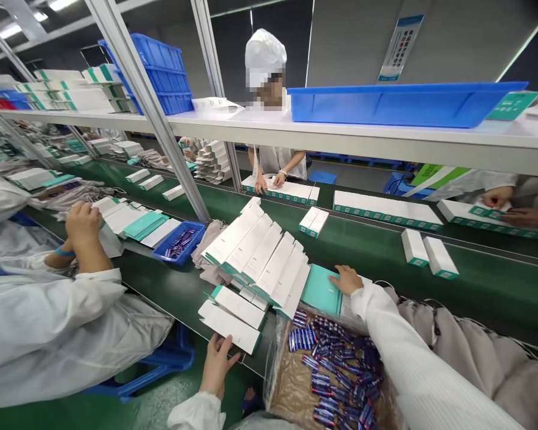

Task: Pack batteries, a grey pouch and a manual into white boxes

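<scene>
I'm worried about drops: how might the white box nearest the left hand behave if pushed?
The white box would probably slide, not roll, given its flat sides. Lying near the bench edge, it could tip off if pushed outward.

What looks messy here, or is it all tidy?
The batteries look messiest: many lie jumbled at different angles in the carton, though a few are lined up. The white boxes also slant in an overlapping pile. I can't see anything spilled or broken.
</scene>
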A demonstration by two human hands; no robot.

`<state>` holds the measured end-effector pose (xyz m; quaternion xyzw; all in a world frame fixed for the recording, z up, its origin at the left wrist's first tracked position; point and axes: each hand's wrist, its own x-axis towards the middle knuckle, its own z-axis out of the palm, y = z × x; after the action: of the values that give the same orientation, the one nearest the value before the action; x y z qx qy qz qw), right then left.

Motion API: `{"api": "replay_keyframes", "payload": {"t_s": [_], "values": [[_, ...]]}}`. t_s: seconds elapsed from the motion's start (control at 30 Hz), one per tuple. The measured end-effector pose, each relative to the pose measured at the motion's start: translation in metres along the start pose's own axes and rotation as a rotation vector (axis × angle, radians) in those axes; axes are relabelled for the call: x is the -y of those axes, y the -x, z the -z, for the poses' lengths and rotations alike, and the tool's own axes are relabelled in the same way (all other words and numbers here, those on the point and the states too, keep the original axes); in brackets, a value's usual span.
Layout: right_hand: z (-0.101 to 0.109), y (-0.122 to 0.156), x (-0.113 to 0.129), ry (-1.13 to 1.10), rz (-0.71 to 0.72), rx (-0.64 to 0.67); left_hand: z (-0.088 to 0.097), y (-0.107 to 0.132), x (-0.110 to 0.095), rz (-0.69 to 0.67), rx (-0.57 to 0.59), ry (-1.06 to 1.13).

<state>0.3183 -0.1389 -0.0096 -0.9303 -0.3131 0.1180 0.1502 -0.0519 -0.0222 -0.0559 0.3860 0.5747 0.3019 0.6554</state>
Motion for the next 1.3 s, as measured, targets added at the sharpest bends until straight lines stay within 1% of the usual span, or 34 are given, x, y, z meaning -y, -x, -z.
{"api": "replay_keyframes", "payload": {"t_s": [0.07,0.17,0.23,0.3,0.37,0.4,0.47,0.53,0.6,0.67,0.73,0.8,0.87,0.9,0.93,1.0,1.1,1.23,1.3], "values": [[-0.003,-0.005,0.001,0.037,0.009,0.049,0.008,0.002,0.005,-0.024,-0.05,-0.023],[-0.005,-0.003,-0.001,0.057,0.069,0.075,0.024,0.009,0.013,-0.146,-0.127,-0.112],[-0.003,-0.001,-0.004,0.051,0.102,0.076,0.029,0.016,0.014,-0.244,-0.138,-0.179],[-0.001,0.0,-0.007,0.025,0.124,0.071,0.028,0.025,0.011,-0.334,-0.113,-0.217],[0.001,0.0,-0.008,-0.023,0.143,0.06,0.02,0.036,0.004,-0.42,-0.043,-0.241],[0.002,0.0,-0.009,-0.054,0.153,0.051,0.013,0.042,0.001,-0.445,0.025,-0.254],[0.005,0.003,-0.01,-0.126,0.17,0.024,-0.002,0.055,-0.006,-0.443,0.225,-0.293],[0.01,0.01,-0.013,-0.209,0.198,-0.018,-0.021,0.067,-0.011,-0.356,0.472,-0.324],[0.019,0.026,-0.016,-0.287,0.243,-0.06,-0.042,0.077,-0.013,-0.21,0.71,-0.309],[0.028,0.051,-0.019,-0.347,0.296,-0.093,-0.062,0.084,-0.014,-0.039,0.88,-0.223],[0.035,0.084,-0.021,-0.363,0.403,-0.157,-0.08,0.087,-0.017,0.147,0.958,-0.09],[0.036,0.121,-0.02,-0.3,0.589,-0.271,-0.094,0.086,-0.02,0.359,1.001,0.021],[0.029,0.158,-0.018,-0.162,0.753,-0.344,-0.103,0.082,-0.022,0.532,1.073,0.071],[0.023,0.174,-0.017,-0.086,0.827,-0.353,-0.107,0.08,-0.022,0.582,1.108,0.077],[0.016,0.188,-0.015,-0.015,0.899,-0.342,-0.109,0.078,-0.021,0.604,1.127,0.068],[0.0,0.207,-0.01,0.086,1.016,-0.288,-0.111,0.073,-0.014,0.581,1.1,0.011],[-0.015,0.219,-0.001,0.136,1.09,-0.211,-0.11,0.067,0.0,0.539,1.007,-0.099],[-0.016,0.219,0.011,0.189,1.159,-0.205,-0.112,0.059,0.017,0.604,0.93,-0.162],[-0.013,0.219,0.012,0.19,1.202,-0.156,-0.116,0.054,0.024,0.599,0.926,-0.201]]}}
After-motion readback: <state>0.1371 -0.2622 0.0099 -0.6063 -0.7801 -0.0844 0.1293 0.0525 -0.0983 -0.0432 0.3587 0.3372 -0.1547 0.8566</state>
